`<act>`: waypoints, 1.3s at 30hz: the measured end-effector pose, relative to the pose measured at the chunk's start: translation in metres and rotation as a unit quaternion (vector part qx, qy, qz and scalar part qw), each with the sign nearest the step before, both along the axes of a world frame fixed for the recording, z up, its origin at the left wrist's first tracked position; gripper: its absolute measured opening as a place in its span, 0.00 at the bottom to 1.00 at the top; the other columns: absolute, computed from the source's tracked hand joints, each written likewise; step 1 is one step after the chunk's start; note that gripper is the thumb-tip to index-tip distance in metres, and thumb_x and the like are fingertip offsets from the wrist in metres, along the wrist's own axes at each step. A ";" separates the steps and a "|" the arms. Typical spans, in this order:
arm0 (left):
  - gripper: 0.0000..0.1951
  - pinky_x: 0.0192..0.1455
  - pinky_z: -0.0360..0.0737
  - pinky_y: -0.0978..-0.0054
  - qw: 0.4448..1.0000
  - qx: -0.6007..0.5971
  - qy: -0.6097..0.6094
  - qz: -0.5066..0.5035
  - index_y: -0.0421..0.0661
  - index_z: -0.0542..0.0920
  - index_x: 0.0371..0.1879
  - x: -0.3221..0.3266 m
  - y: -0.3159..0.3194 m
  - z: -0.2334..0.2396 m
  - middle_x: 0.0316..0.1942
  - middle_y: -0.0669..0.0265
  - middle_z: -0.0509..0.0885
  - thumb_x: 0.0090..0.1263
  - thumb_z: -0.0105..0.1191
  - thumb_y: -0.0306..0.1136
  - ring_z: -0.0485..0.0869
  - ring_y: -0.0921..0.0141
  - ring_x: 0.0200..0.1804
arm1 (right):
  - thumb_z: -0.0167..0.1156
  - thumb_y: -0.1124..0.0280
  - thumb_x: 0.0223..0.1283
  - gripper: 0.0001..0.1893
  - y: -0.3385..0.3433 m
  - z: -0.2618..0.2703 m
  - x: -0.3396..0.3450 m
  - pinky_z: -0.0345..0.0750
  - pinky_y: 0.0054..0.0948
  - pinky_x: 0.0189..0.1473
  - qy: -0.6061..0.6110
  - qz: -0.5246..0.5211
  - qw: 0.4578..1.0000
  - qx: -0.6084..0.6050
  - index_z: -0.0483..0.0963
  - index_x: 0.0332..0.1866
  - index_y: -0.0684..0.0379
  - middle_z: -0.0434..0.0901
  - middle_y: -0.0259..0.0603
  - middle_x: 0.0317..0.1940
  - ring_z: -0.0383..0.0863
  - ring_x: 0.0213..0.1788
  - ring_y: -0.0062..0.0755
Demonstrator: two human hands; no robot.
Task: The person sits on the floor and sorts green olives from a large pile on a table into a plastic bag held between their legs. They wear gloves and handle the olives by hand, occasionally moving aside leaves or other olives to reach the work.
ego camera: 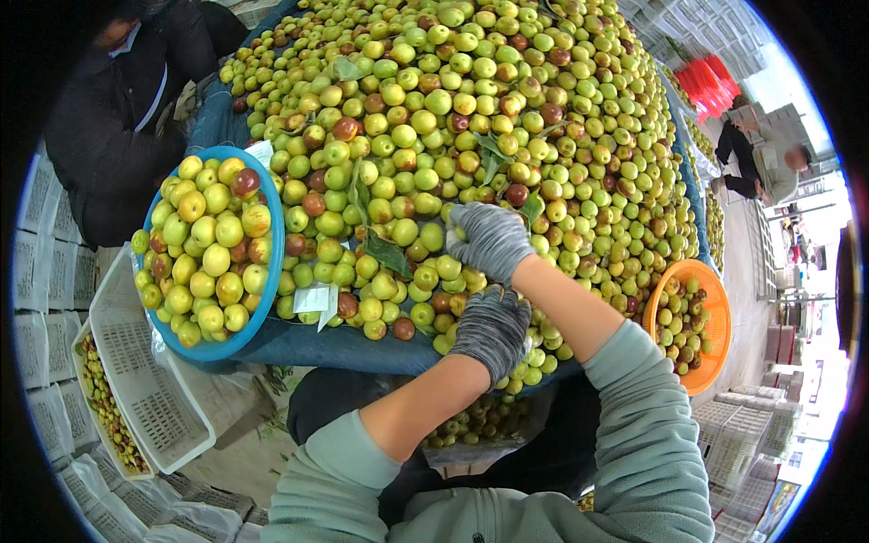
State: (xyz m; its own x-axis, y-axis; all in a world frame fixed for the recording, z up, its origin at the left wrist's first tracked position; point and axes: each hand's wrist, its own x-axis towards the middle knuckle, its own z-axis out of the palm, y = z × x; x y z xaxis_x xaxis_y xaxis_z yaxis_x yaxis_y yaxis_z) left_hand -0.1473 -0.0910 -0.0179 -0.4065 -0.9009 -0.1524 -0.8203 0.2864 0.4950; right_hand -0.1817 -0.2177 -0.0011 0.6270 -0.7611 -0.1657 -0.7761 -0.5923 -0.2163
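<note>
Green and red-brown jujubes (434, 102) lie heaped over a table covered with blue cloth (326, 349). My right hand (492, 241), in a grey knit glove, curls over the near part of the heap; a yellow-green jujube (459, 233) shows between its fingers. Just below it, nearer my body, is my gloved left hand (492, 332). Its fingers are bent down among the fruit near the table's edge, and its palm is hidden. A blue round basket (275, 271) full of yellowish jujubes stands tilted at left. At right, an orange basket (721, 353) holds redder ones.
White plastic crates (156, 400) stand below the blue basket, one with jujubes inside. Under the table edge, between my knees, lie more jujubes (475, 424). A person in dark clothes (115, 122) sits at the left. Leaves (387, 254) and a white paper piece (312, 298) lie among the fruit.
</note>
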 end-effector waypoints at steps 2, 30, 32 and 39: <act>0.25 0.67 0.70 0.58 0.999 -0.011 0.035 0.008 0.41 0.77 0.58 -0.001 -0.002 -0.001 0.61 0.53 0.75 0.67 0.55 0.46 0.74 0.56 0.63 | 0.51 0.55 0.67 0.14 -0.020 0.016 0.008 0.83 0.40 0.45 -0.011 -0.066 0.996 0.055 0.78 0.42 0.53 0.85 0.49 0.30 0.87 0.35 0.45; 0.22 0.62 0.74 0.58 0.994 -0.080 0.065 -0.047 0.41 0.79 0.55 -0.009 -0.004 -0.005 0.54 0.56 0.82 0.70 0.50 0.44 0.79 0.59 0.56 | 0.58 0.73 0.64 0.14 0.081 0.057 -0.346 0.75 0.41 0.58 -0.007 -0.475 0.823 -0.311 0.76 0.55 0.58 0.80 0.47 0.51 0.78 0.53 0.45; 0.22 0.61 0.74 0.59 0.993 -0.095 0.049 -0.048 0.42 0.80 0.54 -0.013 -0.005 -0.006 0.53 0.57 0.82 0.70 0.49 0.45 0.79 0.59 0.56 | 0.59 0.71 0.63 0.18 0.071 0.057 -0.332 0.71 0.43 0.63 0.018 -0.412 0.849 -0.330 0.75 0.59 0.55 0.79 0.49 0.53 0.75 0.59 0.48; 0.21 0.60 0.75 0.60 0.997 -0.012 0.056 -0.060 0.43 0.80 0.54 -0.017 -0.011 -0.005 0.52 0.58 0.82 0.70 0.52 0.45 0.79 0.61 0.56 | 0.53 0.68 0.67 0.24 -0.074 0.043 -0.095 0.64 0.38 0.73 -0.116 -0.045 0.940 -0.319 0.67 0.68 0.55 0.70 0.40 0.67 0.64 0.73 0.41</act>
